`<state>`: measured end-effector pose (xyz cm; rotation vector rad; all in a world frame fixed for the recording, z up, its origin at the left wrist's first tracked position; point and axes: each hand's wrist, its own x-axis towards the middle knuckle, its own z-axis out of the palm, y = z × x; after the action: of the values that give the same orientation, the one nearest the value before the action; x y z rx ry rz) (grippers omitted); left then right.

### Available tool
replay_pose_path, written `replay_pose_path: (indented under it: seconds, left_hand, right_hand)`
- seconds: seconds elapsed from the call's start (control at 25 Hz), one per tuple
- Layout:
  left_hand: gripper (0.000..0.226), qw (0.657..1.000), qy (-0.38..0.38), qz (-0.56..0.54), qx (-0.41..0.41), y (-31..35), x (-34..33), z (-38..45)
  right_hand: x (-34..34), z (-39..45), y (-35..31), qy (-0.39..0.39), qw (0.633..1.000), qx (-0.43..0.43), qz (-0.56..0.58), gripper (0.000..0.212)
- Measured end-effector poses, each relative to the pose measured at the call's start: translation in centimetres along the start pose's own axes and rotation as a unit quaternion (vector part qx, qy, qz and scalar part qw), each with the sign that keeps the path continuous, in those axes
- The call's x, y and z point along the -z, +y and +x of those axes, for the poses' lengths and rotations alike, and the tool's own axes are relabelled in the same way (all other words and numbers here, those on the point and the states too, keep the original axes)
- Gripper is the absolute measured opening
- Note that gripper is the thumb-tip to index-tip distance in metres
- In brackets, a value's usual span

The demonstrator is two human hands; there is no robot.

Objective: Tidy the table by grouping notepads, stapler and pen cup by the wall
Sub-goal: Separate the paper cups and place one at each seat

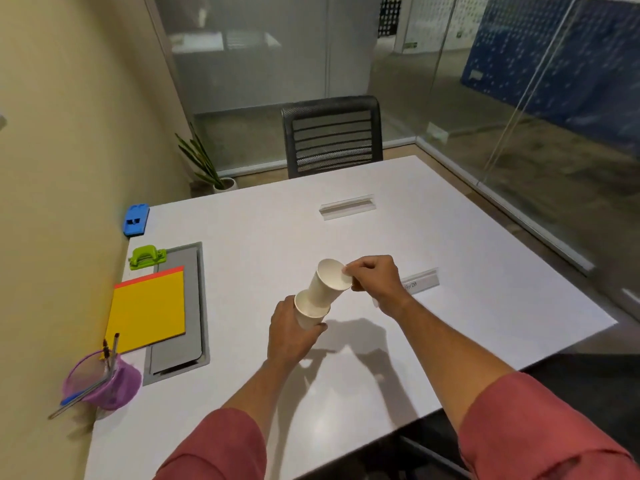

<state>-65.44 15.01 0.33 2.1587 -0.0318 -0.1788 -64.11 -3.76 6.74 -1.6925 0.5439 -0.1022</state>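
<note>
My left hand (292, 332) grips a white paper cup (308, 315) above the middle of the table. My right hand (375, 277) pinches the rim of a second white paper cup (327, 284), tilted, with its base partly inside the lower cup. By the wall on the left lie a yellow notepad with an orange one under it (147, 311), a green hole punch or stapler (147, 257), a blue stapler-like object (136, 220), and a purple mesh pen cup (104, 382) with pens, which leans over.
The white table (381, 358) has a grey cable hatch (188, 306) under the notepads and two clear name-plate holders (348, 206) (420, 281). A black mesh chair (332, 136) stands at the far side. Glass partitions run behind and to the right; a potted plant (207, 168) is on the floor.
</note>
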Motion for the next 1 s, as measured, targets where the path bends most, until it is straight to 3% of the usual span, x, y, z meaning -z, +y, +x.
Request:
replay_pose_path:
  seconds: [0.2, 0.52, 0.8, 1.0]
  left_hand:
    - [0.066, 1.000, -0.017, 0.001, -0.011, 3.1, -4.6, 3.5]
    - [0.065, 0.999, -0.033, 0.000, -0.043, 5.7, -8.8, 7.5]
    - [0.062, 0.997, -0.055, -0.021, -0.052, 5.8, -11.4, 10.1]
    - [0.054, 0.996, -0.064, -0.026, -0.052, 5.4, -12.2, 11.2]
  right_hand:
    - [6.8, 4.9, 0.9, 0.110, 0.992, -0.030, 0.055, 0.004]
    - [13.4, 10.0, 3.4, 0.283, 0.950, -0.080, 0.104, 0.006]
    - [17.3, 13.3, 6.2, 0.371, 0.912, -0.129, 0.119, 0.006]
    - [19.7, 15.5, 8.2, 0.414, 0.891, -0.179, 0.048, 0.015]
